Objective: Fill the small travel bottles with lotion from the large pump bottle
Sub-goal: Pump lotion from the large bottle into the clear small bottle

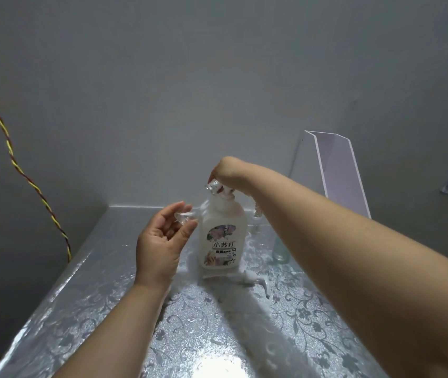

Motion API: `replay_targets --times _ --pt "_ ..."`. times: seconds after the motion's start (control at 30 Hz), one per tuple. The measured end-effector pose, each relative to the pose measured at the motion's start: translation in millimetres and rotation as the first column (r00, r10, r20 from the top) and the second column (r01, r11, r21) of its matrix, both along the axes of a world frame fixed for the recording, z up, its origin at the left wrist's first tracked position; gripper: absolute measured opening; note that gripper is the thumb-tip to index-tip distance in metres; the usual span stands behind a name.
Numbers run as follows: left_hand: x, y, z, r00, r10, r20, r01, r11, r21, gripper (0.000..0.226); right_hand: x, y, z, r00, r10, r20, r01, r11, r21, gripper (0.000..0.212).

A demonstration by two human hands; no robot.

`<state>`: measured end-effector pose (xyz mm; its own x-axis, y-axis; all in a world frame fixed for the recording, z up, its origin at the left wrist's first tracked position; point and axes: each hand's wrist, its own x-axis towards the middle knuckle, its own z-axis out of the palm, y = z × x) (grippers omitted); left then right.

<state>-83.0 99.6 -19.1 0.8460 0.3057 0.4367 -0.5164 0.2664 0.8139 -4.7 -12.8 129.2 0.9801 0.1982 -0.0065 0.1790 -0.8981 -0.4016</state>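
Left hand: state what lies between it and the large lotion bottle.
Head view: only a small clear piece, held by the fingers of the left hand, sits before the lotion bottle.

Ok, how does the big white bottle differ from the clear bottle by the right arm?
The white bottle is opaque, broad and bears a flowered label; the clear bottle is see-through and slimmer. The white bottle stands in full view, the right hand pinching a small clear piece over its neck; the clear bottle is half hidden behind the right forearm. Both stand upright on the silver table.
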Motion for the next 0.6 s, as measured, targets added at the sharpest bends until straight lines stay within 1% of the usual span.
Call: replay_targets --times 0.1,0.2,0.3,0.33,0.43,0.53,0.6 --pt "0.6 0.5 -0.9 1.0 0.002 -0.003 -0.002 1.0 -0.002 0.039 6.7 -1.4 -6.5 1.0 0.017 -0.026 -0.02 0.991 -0.129 0.036" --pt "1.2 1.3 -2.0 1.0 0.0 -0.006 0.0 1.0 -0.006 0.04 6.1 -2.0 -8.6 1.0 -0.017 -0.017 0.015 0.992 -0.128 0.039" --pt "1.0 1.3 -1.4 1.0 -0.007 -0.005 0.007 1.0 -0.006 0.039 6.2 -4.1 -8.8 1.0 0.02 0.012 -0.018 0.984 -0.175 0.04" --pt "0.8 1.2 -1.0 1.0 -0.007 -0.004 0.007 1.0 -0.007 0.039 3.9 -4.3 -6.9 1.0 0.028 0.007 -0.027 0.985 -0.17 0.038" --pt "-0.9 -0.1 2.2 1.0 -0.009 0.002 0.009 1.0 -0.003 0.039 -0.3 -3.3 1.7 1.0 0.012 0.019 -0.011 0.998 -0.06 0.036" --pt "-2.2 -0.8 3.7 1.0 -0.007 0.006 0.007 1.0 0.004 0.04 0.0 -1.8 8.1 0.999 0.015 0.034 -0.013 0.999 -0.039 0.036" --pt "-2.0 -0.4 2.9 1.0 0.0 -0.004 0.0 1.0 0.007 0.041 2.3 -0.3 6.5 1.0 0.013 -0.018 -0.014 0.997 -0.07 0.033"
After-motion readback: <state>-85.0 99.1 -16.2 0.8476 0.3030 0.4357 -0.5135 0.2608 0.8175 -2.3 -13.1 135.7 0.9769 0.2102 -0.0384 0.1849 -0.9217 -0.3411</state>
